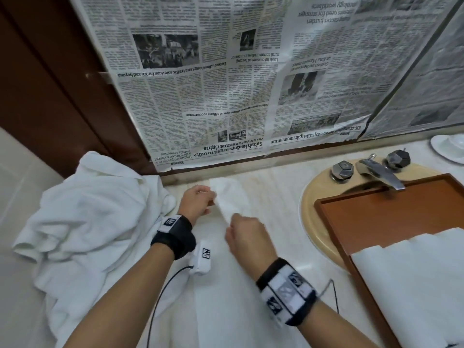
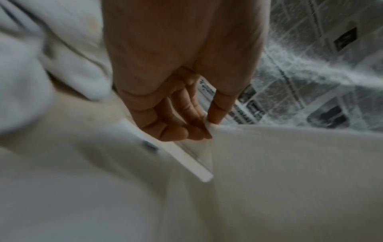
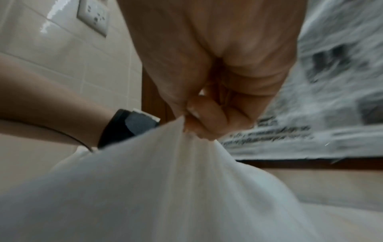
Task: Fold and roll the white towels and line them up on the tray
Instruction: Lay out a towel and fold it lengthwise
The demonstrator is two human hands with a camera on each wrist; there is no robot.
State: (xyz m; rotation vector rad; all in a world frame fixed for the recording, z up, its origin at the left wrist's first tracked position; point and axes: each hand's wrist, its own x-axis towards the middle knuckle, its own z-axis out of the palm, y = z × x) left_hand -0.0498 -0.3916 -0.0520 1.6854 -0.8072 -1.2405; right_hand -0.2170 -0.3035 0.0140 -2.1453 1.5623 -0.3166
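Note:
A white towel (image 1: 231, 197) lies stretched along the marble counter in the head view, running from the wall toward me. My left hand (image 1: 200, 200) pinches its far edge between thumb and fingers, and the wrist view shows the same pinch on the towel (image 2: 269, 163). My right hand (image 1: 244, 234), just nearer to me, grips a bunched fold of the towel (image 3: 165, 180) in curled fingers. A brown wooden tray (image 1: 376, 214) rests over the sink at right, with white folded towels (image 1: 414, 280) on its near part.
A heap of crumpled white towels (image 1: 88, 222) fills the counter's left side. Newspaper (image 1: 238, 84) covers the wall behind. A chrome faucet (image 1: 381, 172) with two knobs stands behind the tray on the beige basin rim (image 1: 308, 209). A white dish (image 1: 449, 146) sits far right.

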